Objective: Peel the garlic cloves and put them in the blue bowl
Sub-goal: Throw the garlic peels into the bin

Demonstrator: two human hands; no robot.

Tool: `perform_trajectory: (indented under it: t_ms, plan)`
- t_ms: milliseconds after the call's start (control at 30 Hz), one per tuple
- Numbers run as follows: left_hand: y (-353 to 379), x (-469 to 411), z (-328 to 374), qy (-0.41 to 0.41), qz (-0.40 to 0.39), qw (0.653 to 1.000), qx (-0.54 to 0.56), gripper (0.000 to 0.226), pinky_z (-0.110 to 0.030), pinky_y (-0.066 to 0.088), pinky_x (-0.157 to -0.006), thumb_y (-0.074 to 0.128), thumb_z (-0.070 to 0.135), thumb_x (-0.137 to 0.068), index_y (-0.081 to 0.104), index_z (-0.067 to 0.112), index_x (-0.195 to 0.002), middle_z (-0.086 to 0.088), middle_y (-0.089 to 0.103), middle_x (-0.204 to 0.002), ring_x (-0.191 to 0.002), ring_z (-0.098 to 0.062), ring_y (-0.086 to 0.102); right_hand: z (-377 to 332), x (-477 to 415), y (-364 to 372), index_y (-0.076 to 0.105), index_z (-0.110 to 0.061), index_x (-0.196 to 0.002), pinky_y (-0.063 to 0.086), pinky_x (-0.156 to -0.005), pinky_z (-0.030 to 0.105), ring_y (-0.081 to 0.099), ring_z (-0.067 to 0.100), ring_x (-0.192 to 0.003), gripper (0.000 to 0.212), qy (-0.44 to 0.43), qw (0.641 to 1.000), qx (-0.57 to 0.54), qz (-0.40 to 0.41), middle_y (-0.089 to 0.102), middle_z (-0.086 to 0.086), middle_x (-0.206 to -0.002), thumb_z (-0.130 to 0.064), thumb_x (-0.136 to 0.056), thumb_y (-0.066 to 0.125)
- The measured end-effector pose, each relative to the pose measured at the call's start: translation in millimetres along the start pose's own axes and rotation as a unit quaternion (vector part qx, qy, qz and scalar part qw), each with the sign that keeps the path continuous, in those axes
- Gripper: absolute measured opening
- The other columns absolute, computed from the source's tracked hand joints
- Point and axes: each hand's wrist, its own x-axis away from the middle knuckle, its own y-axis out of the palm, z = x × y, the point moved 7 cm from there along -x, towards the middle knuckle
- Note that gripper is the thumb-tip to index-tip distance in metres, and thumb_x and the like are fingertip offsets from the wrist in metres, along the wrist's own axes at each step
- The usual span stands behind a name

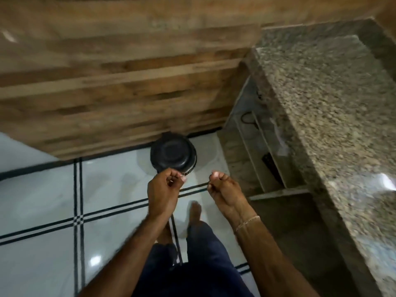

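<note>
Domestic kitchen. Speckled granite counter (321, 108) ran along the right, with open shelving (257, 151) beneath. Glossy white floor tiles (42, 200) carried dark inlay lines. A wood-grain panelled wall (117, 82) stood at the far side, a black lidded bin (173, 154) at its foot.

Both forearms reaching forward from six o'clock, bare, converging toward centre. Left hand (164, 190) at about eleven o'clock of the right, fingers curled in, thumb pinched to fingertips. Right hand (222, 188) likewise loosely fisted, knuckles up, thin bracelet (247, 221) at its wrist. Hands apart, not touching.
</note>
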Motion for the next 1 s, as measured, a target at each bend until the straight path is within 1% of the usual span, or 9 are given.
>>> perform_trajectory:
  t_ms: [167, 300, 433, 600, 733, 833, 900, 967, 1000]
  plan:
    - [-43.9, -35.6, -21.9, -0.015, 0.028, 0.999, -0.008, 0.018, -0.012, 0.046, -0.07, 0.079, 0.021, -0.092, 0.068, 0.031, -0.081, 0.019, 0.071, -0.079, -0.077, 0.004, 0.066, 10.5, -42.3, 57.4, 0.059, -0.008, -0.081, 0.056, -0.058, 0.02, 0.053, 0.014, -0.066, 0.025, 0.013, 0.999, 0.045, -0.024, 0.056, 0.007, -0.072, 0.003, -0.104, 0.054]
    - [-57.6, -69.4, -41.2, -0.052, 0.044, 0.998, -0.01, 0.01, -0.005, 0.043, -0.069, 0.077, 0.023, -0.093, 0.069, 0.027, -0.087, 0.02, 0.07, -0.082, -0.08, 0.006, 0.066, 15.0, -84.5, 94.7, 0.062, -0.009, -0.082, 0.055, -0.062, 0.022, 0.057, 0.012, -0.064, 0.025, 0.041, 0.996, 0.079, -0.026, 0.062, 0.004, -0.068, -0.001, -0.104, 0.055]
    - [-39.5, -119.2, -67.0, -0.098, 0.046, 0.994, 0.012, 0.009, -0.02, 0.053, -0.073, 0.078, 0.02, -0.092, 0.071, 0.023, -0.087, 0.014, 0.073, -0.083, -0.08, -0.003, 0.069, 25.2, -140.8, 111.8, 0.062, -0.008, -0.086, 0.054, -0.063, 0.023, 0.056, 0.011, -0.06, 0.02, 0.099, 0.989, 0.109, -0.015, 0.061, 0.005, -0.067, -0.005, -0.105, 0.056]
    - [14.1, -191.2, -148.4, -0.197, 0.037, 0.979, 0.025, 0.014, -0.034, 0.058, -0.075, 0.079, 0.018, -0.089, 0.072, 0.023, -0.079, 0.011, 0.074, -0.078, -0.077, -0.003, 0.069, 67.8, -251.5, 112.1, 0.06, -0.004, -0.08, 0.053, -0.06, 0.026, 0.054, 0.016, -0.062, 0.026, 0.139, 0.985, 0.1, 0.006, 0.055, 0.011, -0.072, 0.005, -0.103, 0.052]
    - [66.7, -250.0, -226.2, -0.296, 0.046, 0.952, 0.061, 0.013, -0.048, 0.062, -0.079, 0.081, 0.021, -0.088, 0.076, 0.023, -0.076, 0.004, 0.075, -0.073, -0.077, -0.022, 0.073, 115.3, -350.4, 102.0, 0.064, 0.001, -0.1, 0.057, -0.056, 0.023, 0.058, 0.018, -0.069, 0.006, 0.176, 0.981, 0.063, 0.051, 0.062, 0.014, -0.083, 0.003, -0.101, 0.059]
    - [108.8, -293.0, -280.3, -0.373, 0.072, 0.921, 0.089, 0.024, -0.047, 0.063, -0.081, 0.082, 0.021, -0.088, 0.07, 0.024, -0.067, -0.003, 0.075, -0.071, -0.073, -0.028, 0.073, 144.5, -418.5, 93.7, 0.067, -0.002, -0.09, 0.055, -0.055, 0.021, 0.059, 0.018, -0.071, 0.012, 0.172, 0.98, 0.06, 0.075, 0.064, 0.012, -0.082, 0.003, -0.1, 0.062]
    - [134.7, -315.1, -306.4, -0.408, 0.087, 0.9, 0.128, 0.03, -0.046, 0.063, -0.082, 0.079, 0.01, -0.09, 0.068, 0.024, -0.066, -0.003, 0.072, -0.069, -0.068, -0.025, 0.071, 161.7, -452.9, 89.1, 0.069, -0.004, -0.089, 0.056, -0.057, 0.022, 0.062, 0.018, -0.075, 0.014, 0.18, 0.979, 0.068, 0.075, 0.067, 0.01, -0.084, 0.004, -0.099, 0.063]
    - [156.0, -330.8, -334.6, -0.441, 0.095, 0.879, 0.156, 0.035, -0.045, 0.063, -0.082, 0.072, -0.002, -0.093, 0.065, 0.019, -0.065, -0.002, 0.069, -0.068, -0.07, -0.026, 0.069, 176.6, -483.0, 79.9, 0.068, -0.003, -0.09, 0.06, -0.06, 0.022, 0.064, 0.018, -0.078, 0.019, 0.193, 0.973, 0.095, 0.081, 0.068, 0.008, -0.083, 0.009, -0.101, 0.057]
    - [163.2, -335.9, -348.3, -0.455, 0.097, 0.872, 0.15, 0.034, -0.046, 0.063, -0.083, 0.073, -0.002, -0.091, 0.064, 0.018, -0.065, -0.003, 0.068, -0.068, -0.072, -0.027, 0.07, 182.6, -496.0, 75.9, 0.066, -0.002, -0.092, 0.061, -0.062, 0.021, 0.064, 0.018, -0.079, 0.022, 0.199, 0.971, 0.109, 0.08, 0.067, 0.009, -0.085, 0.012, -0.101, 0.052]
